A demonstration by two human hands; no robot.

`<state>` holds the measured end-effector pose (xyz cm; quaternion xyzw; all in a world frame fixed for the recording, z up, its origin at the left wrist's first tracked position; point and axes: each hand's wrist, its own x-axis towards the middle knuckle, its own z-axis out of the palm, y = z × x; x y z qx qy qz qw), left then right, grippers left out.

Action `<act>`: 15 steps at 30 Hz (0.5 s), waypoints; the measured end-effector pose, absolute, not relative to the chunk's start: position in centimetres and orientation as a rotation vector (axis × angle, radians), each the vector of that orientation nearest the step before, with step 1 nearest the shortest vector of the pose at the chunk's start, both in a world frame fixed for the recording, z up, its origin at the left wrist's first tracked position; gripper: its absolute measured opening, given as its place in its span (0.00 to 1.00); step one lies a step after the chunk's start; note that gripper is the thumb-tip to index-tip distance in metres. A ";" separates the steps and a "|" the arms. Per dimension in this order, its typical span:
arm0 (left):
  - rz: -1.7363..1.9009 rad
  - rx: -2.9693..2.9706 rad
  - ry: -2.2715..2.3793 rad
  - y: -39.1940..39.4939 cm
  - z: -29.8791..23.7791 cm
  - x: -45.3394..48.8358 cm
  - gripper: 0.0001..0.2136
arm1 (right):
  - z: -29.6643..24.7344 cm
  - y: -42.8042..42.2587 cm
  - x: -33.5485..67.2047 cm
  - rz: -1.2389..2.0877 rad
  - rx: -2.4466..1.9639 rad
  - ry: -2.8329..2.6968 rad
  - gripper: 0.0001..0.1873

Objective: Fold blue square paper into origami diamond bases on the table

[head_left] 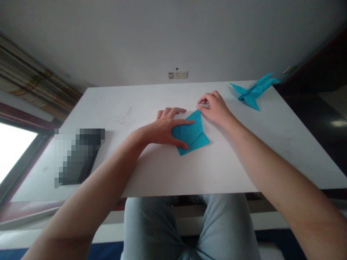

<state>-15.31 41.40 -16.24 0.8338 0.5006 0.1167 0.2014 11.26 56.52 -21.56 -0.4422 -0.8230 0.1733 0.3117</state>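
1. The folded blue paper (pixel 191 135) lies about midway between the near and far edges of the white counter (pixel 195 177).
2. The left hand (pixel 162 129) is open, fingers spread, thumb and forefinger resting across the paper.
3. The right hand (pixel 215 108) has thumb and forefinger close together at the paper's far corner; whether they grip it, I cannot tell.
4. A blue paper figure (pixel 255 93) sits by the counter's far right corner.
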 end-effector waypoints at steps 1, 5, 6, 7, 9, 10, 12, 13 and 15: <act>0.327 2.334 1.388 41.4 -16.2 -15.4 0.46 | -21.5 56.6 11.3 0.472 -1.162 -2.159 0.07; 0.355 2.337 1.374 41.4 -16.5 -15.7 0.51 | -21.0 56.5 11.4 0.539 -1.155 -2.133 0.05; 0.365 2.332 1.382 41.5 -16.6 -15.7 0.53 | -20.9 56.5 11.4 0.554 -1.163 -2.128 0.06; 0.375 2.326 1.396 41.6 -16.7 -15.7 0.54 | -20.7 56.4 11.3 0.567 -1.174 -2.122 0.08; 0.377 2.307 1.447 41.8 -16.8 -15.7 0.57 | -20.6 56.4 11.2 0.595 -1.203 -2.104 0.14; 0.371 2.293 1.478 41.8 -16.8 -15.7 0.58 | -20.6 56.4 11.1 0.621 -1.214 -2.089 0.16; 0.346 2.268 1.529 42.0 -16.7 -15.6 0.59 | -20.6 56.5 11.0 0.727 -1.212 -2.026 0.17; 0.334 2.261 1.540 42.0 -16.7 -15.6 0.60 | -20.7 56.6 11.0 0.804 -1.196 -1.982 0.17; 0.323 2.258 1.541 42.0 -16.6 -15.6 0.60 | -20.8 56.6 11.0 0.972 -1.149 -1.902 0.20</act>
